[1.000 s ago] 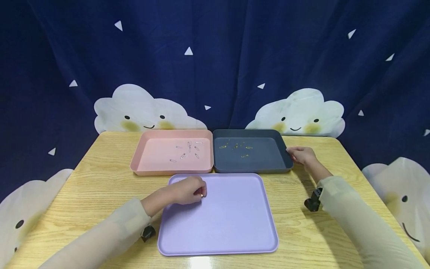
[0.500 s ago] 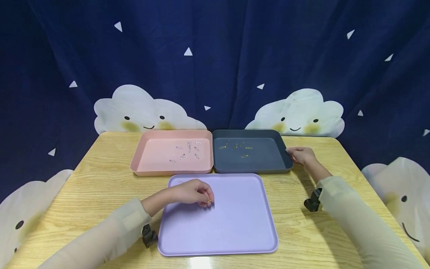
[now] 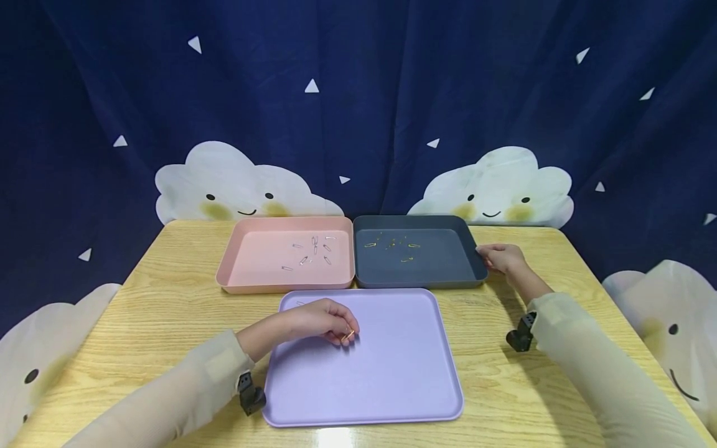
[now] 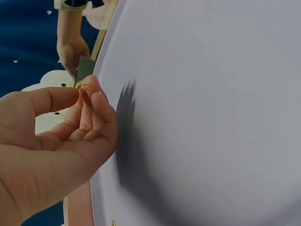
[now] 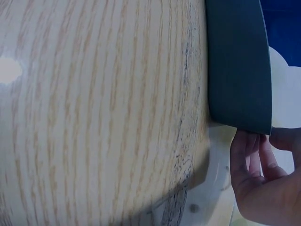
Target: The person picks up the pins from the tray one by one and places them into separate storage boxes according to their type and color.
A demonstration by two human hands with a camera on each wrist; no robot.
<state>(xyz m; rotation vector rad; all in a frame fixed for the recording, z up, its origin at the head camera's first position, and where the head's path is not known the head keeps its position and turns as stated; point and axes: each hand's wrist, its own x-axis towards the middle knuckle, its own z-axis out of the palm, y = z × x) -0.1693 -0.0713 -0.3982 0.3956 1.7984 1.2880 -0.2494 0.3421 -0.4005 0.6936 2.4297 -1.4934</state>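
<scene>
Above the left half of the lilac tray (image 3: 392, 373), my left hand (image 3: 313, 321) pinches a small gold safety pin (image 3: 348, 336) between thumb and fingers. The left wrist view shows the pin's gold end (image 4: 83, 87) at the fingertips. Another safety pin (image 3: 300, 303) lies near the lilac tray's far left corner, partly behind the hand. At the back right, my right hand (image 3: 504, 256) grips the right end of the dark blue-grey tray (image 3: 448, 264), thumb at the rim and fingers against the outer wall. Several gold safety pins (image 3: 414, 246) lie inside that tray.
Left of the dark tray stands a pink tray (image 3: 252, 258) with several silver safety pins (image 3: 327, 260). Both trays touch side by side behind the lilac one. A wooden table (image 3: 157, 311) carries everything; a dark blue curtain (image 3: 364, 112) hangs behind.
My left hand has moved right and slightly nearer over the lilac tray, and the gold safety pin shows more clearly in its fingers. The right hand stays on the dark tray.
</scene>
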